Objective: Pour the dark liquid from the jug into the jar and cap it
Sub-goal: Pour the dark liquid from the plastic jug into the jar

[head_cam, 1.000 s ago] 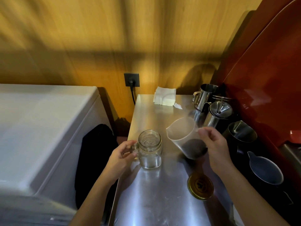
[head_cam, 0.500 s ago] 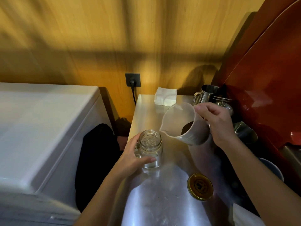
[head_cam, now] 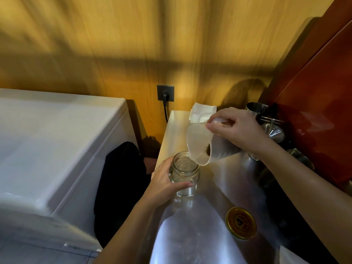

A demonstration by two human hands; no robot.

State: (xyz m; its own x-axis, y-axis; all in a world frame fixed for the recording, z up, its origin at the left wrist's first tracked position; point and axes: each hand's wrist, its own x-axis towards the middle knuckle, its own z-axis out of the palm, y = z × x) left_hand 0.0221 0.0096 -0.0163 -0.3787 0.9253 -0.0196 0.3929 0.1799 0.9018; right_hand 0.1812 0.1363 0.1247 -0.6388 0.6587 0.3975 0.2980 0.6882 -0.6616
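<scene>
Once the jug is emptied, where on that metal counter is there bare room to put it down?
Bare steel lies between the jar and the gold lid, and on the counter between the jar and the white napkins. The right edge is crowded with metal pitchers.

Noted beside my steel counter [head_cam: 190, 235]: white napkins [head_cam: 202, 113], steel pitchers [head_cam: 257, 109], wall socket [head_cam: 165, 92], white chest [head_cam: 57, 140].
</scene>
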